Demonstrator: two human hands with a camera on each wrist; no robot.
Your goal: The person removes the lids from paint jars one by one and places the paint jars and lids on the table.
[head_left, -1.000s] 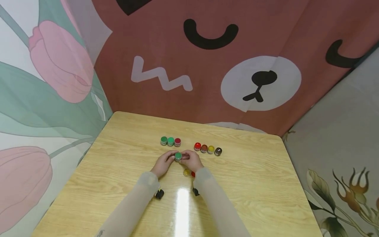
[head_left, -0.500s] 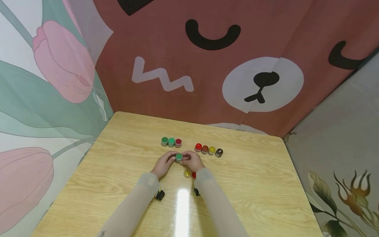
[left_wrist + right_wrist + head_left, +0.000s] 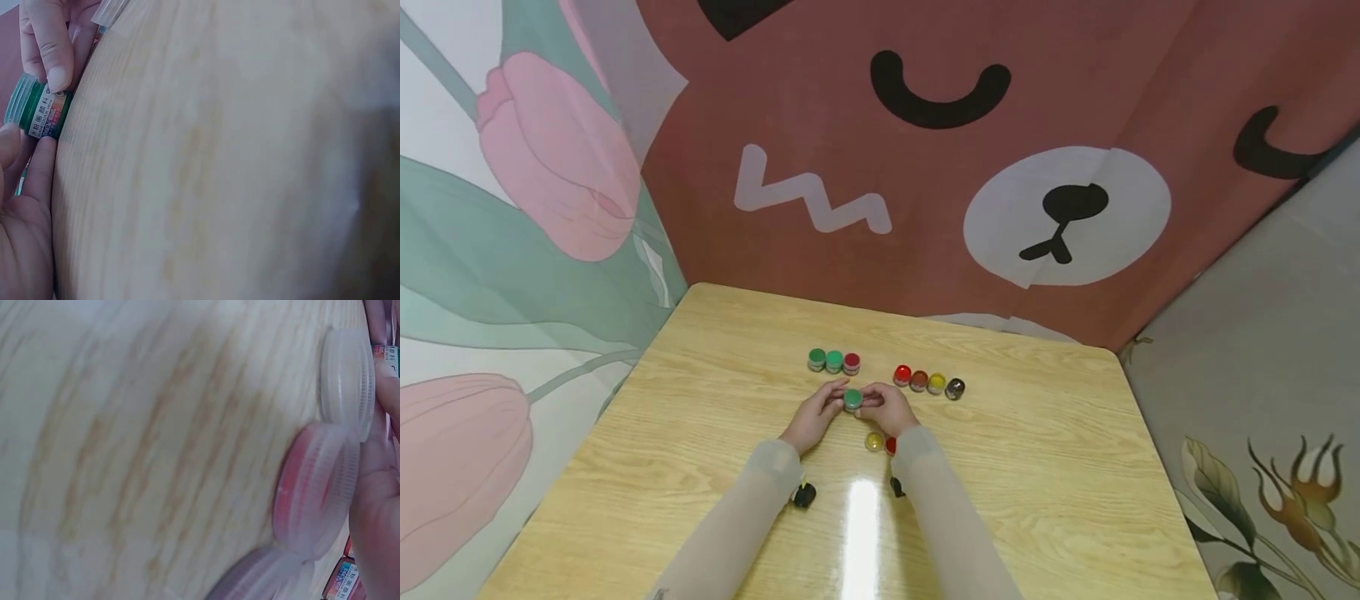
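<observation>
Left hand (image 3: 811, 417) and right hand (image 3: 892, 409) pinch green jar (image 3: 853, 399) over mid tabletop (image 3: 1045, 475). Far jars (image 3: 834, 361) just beyond hands; lids (image 3: 874, 442) on near side. Left, right tabletop edges well apart from both.

The tabletop (image 3: 1045, 475) is pale, grained wood. Toward its far edge stand three jars (image 3: 834, 361) at left, two green and one dark red, and four jars (image 3: 919, 381) to their right: red, brown, yellow and one dark. Nearer lie three round lids (image 3: 306, 490), the blurred third perhaps purplish.
</observation>
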